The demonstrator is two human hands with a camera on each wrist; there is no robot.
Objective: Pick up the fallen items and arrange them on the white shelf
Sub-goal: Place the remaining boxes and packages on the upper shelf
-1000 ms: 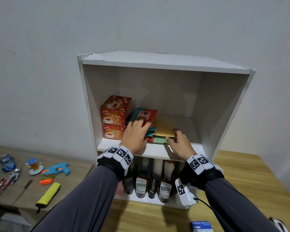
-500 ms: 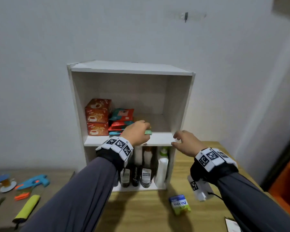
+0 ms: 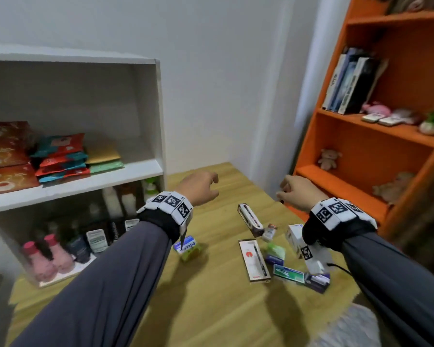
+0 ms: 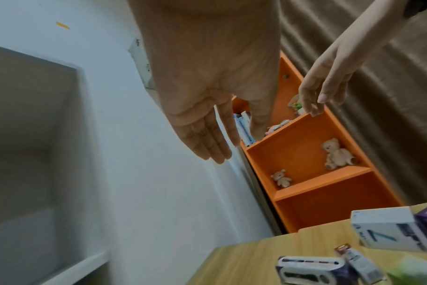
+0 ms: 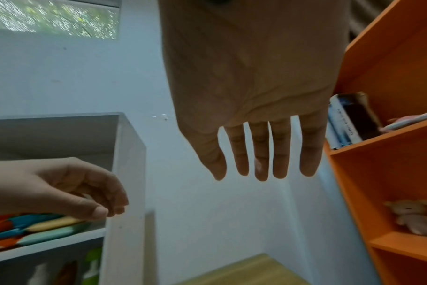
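Observation:
The white shelf (image 3: 85,183) stands at the left, with tea boxes (image 3: 5,156) and stacked packets (image 3: 60,156) on its upper board and bottles below. Fallen items lie on the wooden surface: a blue and green box (image 3: 187,247), a long pen box (image 3: 249,219), a pen blister pack (image 3: 254,260), a white box (image 3: 295,236), a teal box (image 3: 288,271) and a purple box (image 3: 317,283). My left hand (image 3: 212,182) hovers right of the shelf, relaxed and holding nothing. My right hand (image 3: 286,191) hovers above the fallen items, also holding nothing. Both wrist views show straight fingers (image 4: 207,146) (image 5: 256,164).
An orange bookcase (image 3: 361,171) with books, plush toys and a small plant stands close on the right. A white wall corner lies straight ahead. A pale rug (image 3: 348,326) shows at the bottom right.
Both hands have come off the shelf's upper board and packets and moved right into the air. The view has swung right and down onto the fallen items.

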